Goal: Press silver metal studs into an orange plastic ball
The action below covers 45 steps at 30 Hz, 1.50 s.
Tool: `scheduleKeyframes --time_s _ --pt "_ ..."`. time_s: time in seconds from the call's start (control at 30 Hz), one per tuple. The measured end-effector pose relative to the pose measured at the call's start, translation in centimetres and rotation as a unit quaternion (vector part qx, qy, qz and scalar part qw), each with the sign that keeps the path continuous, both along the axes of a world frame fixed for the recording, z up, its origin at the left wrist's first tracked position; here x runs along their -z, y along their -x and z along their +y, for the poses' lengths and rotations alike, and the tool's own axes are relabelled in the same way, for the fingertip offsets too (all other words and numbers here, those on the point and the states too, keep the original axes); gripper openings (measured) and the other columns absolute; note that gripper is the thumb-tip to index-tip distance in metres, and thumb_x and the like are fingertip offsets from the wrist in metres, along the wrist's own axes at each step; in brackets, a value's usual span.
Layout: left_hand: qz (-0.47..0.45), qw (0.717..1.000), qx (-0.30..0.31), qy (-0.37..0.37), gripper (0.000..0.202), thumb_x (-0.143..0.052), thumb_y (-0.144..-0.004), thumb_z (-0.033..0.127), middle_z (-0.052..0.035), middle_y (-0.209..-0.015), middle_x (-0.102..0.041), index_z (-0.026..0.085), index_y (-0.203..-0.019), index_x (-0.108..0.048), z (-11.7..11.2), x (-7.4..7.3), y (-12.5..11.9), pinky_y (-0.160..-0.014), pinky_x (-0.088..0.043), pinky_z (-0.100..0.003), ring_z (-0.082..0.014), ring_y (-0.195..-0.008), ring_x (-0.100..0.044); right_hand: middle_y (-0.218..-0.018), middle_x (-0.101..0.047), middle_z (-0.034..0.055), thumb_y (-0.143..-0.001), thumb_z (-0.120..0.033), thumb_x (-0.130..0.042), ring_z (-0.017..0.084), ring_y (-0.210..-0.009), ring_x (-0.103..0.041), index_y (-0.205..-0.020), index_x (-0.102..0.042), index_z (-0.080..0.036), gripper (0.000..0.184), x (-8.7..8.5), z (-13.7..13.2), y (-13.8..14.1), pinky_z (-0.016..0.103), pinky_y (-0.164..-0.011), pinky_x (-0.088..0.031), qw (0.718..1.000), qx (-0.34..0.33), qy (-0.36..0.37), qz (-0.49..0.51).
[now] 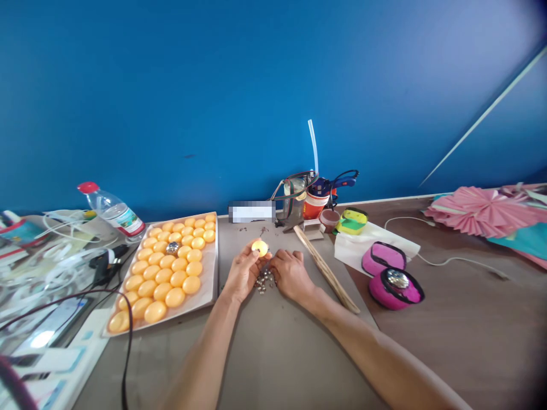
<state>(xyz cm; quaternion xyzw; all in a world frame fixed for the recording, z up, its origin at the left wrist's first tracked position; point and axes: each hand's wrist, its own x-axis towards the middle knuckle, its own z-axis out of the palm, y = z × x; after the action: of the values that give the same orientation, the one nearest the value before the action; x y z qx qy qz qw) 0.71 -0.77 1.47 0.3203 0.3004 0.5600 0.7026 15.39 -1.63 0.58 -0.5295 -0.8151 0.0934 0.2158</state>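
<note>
My left hand (243,272) is closed around a small yellow-orange ball (260,247), held up just above the table. My right hand (292,273) rests beside it, fingers curled toward a small heap of shiny metal beads (265,280) that lies between both hands; whether it pinches one is hidden. To the left, a white tray (211,273) carries several rows of the same orange balls (168,267), one of them topped with a silvery piece (172,247).
A wooden stick (325,269) lies right of my hands. Two pink round cases (391,279) and white paper sit further right, pink paper fans (482,208) beyond. A tool cup (314,199) stands at the wall. Water bottle (113,212), cables and books crowd the left.
</note>
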Motion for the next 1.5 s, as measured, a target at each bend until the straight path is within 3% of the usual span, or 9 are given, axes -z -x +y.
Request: scheduleKeyframes --time_s 0.13,0.27,0.33,0.43,0.6,0.8,0.97,1.27,1.5 --pt "-0.009 1.0 0.0 -0.001 0.038 -0.067 -0.073 0.025 -0.0051 -0.096 -0.067 0.019 -0.11 -0.058 0.0 0.0 0.0 -0.08 -0.047 -0.032 -0.017 -0.082 -0.065 -0.08 -0.06 0.0063 -0.077 -0.012 -0.044 0.017 -0.078 -0.053 -0.072 -0.057 -0.016 0.014 -0.3 0.3 -0.2 0.032 -0.075 -0.029 0.993 0.035 -0.011 0.114" --pt "-0.015 1.0 -0.002 0.001 0.037 -0.068 -0.072 0.023 -0.0038 -0.094 -0.067 0.019 -0.108 -0.059 0.1 0.0 0.1 -0.082 -0.046 -0.03 -0.0141 -0.079 -0.064 -0.077 -0.063 0.0047 -0.067 -0.01 -0.046 0.015 -0.065 -0.055 -0.064 -0.052 -0.018 0.011 -0.5 0.8 -0.3 0.027 -0.063 -0.037 0.949 0.078 0.069 0.298" --pt "-0.011 1.0 -0.008 0.001 0.037 -0.069 -0.071 0.024 -0.0037 -0.094 -0.067 0.019 -0.106 -0.06 0.2 -0.1 0.0 -0.082 -0.046 -0.031 -0.0139 -0.078 -0.063 -0.062 -0.061 0.0009 -0.068 -0.013 -0.046 0.013 -0.051 -0.051 -0.065 -0.051 -0.02 0.009 -0.7 0.9 -0.4 0.025 -0.052 -0.035 0.914 0.097 0.139 0.369" --pt "-0.005 1.0 -0.015 0.002 0.036 -0.071 -0.069 0.024 -0.0035 -0.094 -0.066 0.018 -0.103 -0.061 0.2 -0.2 -0.1 -0.082 -0.046 -0.031 -0.0145 -0.079 -0.063 -0.04 -0.043 -0.0075 -0.071 -0.019 -0.048 0.009 -0.035 -0.038 -0.068 -0.05 -0.021 0.004 -1.0 1.0 -0.2 0.022 -0.04 -0.025 0.844 0.084 0.221 0.481" --pt "-0.008 1.0 -0.021 0.002 0.033 -0.07 -0.069 0.021 -0.0028 -0.091 -0.066 0.017 -0.101 -0.062 0.1 -0.2 -0.2 -0.082 -0.046 -0.03 -0.0139 -0.08 -0.062 -0.055 -0.052 -0.0069 -0.072 -0.031 -0.061 0.004 -0.037 -0.037 -0.071 -0.049 -0.019 0.017 -1.4 1.1 0.0 0.02 -0.041 -0.025 0.719 0.001 0.26 0.644" --pt "-0.002 1.0 -0.017 -0.006 0.036 -0.071 -0.069 0.022 -0.004 -0.091 -0.065 0.017 -0.103 -0.062 0.2 0.2 -0.1 -0.081 -0.046 -0.032 -0.0148 -0.079 -0.061 -0.063 -0.059 -0.0031 -0.068 -0.031 -0.07 0.006 -0.046 -0.048 -0.071 -0.059 -0.017 0.018 -1.8 1.2 -0.3 0.021 -0.049 -0.035 0.622 -0.062 0.318 0.713" --pt "0.006 1.0 -0.015 -0.014 0.034 -0.07 -0.069 0.02 -0.0041 -0.091 -0.065 0.016 -0.102 -0.062 0.2 0.3 -0.2 -0.081 -0.046 -0.031 -0.0147 -0.082 -0.06 -0.066 -0.062 -0.0022 -0.064 -0.024 -0.073 0.007 -0.048 -0.05 -0.074 -0.059 -0.018 0.018 -1.9 1.2 -0.4 0.022 -0.05 -0.035 0.611 -0.074 0.334 0.714" --pt "0.037 0.999 -0.003 -0.016 0.031 -0.07 -0.07 0.023 -0.0036 -0.092 -0.065 0.017 -0.1 -0.064 0.0 0.2 -0.3 -0.087 -0.043 -0.035 -0.0157 -0.085 -0.059 -0.059 -0.052 -0.0051 -0.062 -0.027 -0.075 0.007 -0.054 -0.042 -0.067 -0.06 -0.017 0.019 -1.6 1.0 -0.1 0.023 -0.056 -0.031 0.654 -0.032 0.304 0.692" --pt "0.061 0.998 -0.002 -0.034 0.034 -0.072 -0.068 0.024 -0.0028 -0.089 -0.064 0.017 -0.101 -0.064 0.0 0.4 -0.3 -0.083 -0.043 -0.031 -0.0145 -0.082 -0.058 -0.059 -0.054 -0.0046 -0.06 -0.029 -0.077 0.008 -0.057 -0.043 -0.065 -0.06 -0.018 0.021 -1.8 0.9 0.2 0.024 -0.059 -0.032 0.636 -0.046 0.332 0.696"
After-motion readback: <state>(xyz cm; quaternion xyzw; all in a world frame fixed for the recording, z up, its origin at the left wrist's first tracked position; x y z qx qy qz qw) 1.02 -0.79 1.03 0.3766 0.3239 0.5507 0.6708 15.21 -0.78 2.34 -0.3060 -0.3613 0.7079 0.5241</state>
